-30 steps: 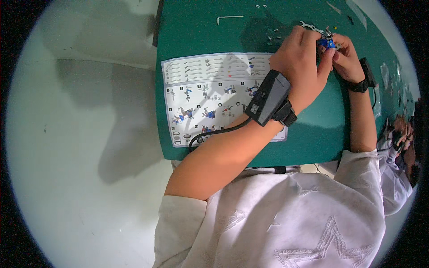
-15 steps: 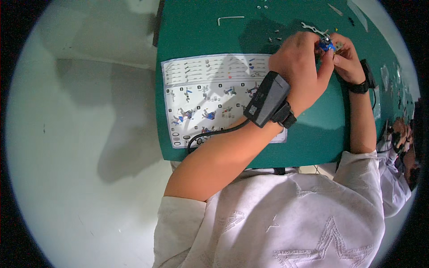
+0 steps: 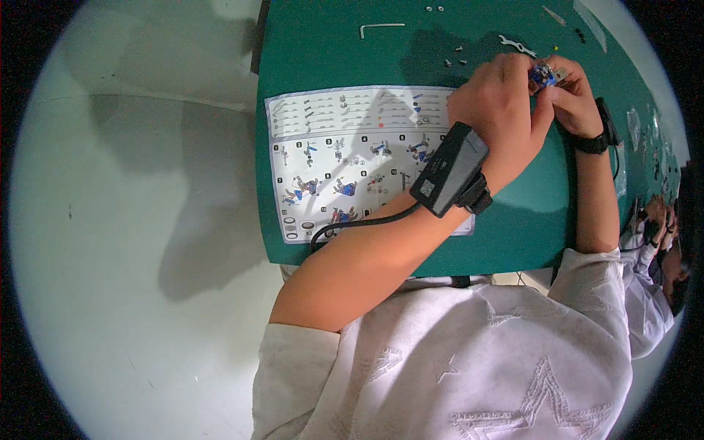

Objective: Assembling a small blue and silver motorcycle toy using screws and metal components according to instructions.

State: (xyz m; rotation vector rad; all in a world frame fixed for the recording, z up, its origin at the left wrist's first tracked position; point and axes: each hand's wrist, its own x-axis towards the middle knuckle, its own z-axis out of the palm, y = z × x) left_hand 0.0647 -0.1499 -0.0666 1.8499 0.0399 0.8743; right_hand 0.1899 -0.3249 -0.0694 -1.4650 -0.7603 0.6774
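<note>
Between my two hands sits a small blue-and-metal model part (image 3: 543,76), up off the far right of the green table. My left hand (image 3: 493,95) pinches it from the left, thumb and fingers closed on it. From the right, my right hand (image 3: 576,94) grips the same part with its fingers closed, and a pale metal plate sticks out by its fingertips. Much of the part is hidden by the fingers. Just beyond it a small flat wrench (image 3: 517,45) lies on the table.
A printed instruction sheet (image 3: 323,132) lies under my left forearm on the green table (image 3: 513,242). Farther back are a hex key (image 3: 381,26), several small screws (image 3: 460,49) and two tiny rings (image 3: 435,9). Clear plastic bags (image 3: 634,125) lie right; another person's hands (image 3: 656,213) show beyond.
The model part has turned a little in my hands, and my left wrist has shifted slightly right. The other person's hands at the far right have moved.
</note>
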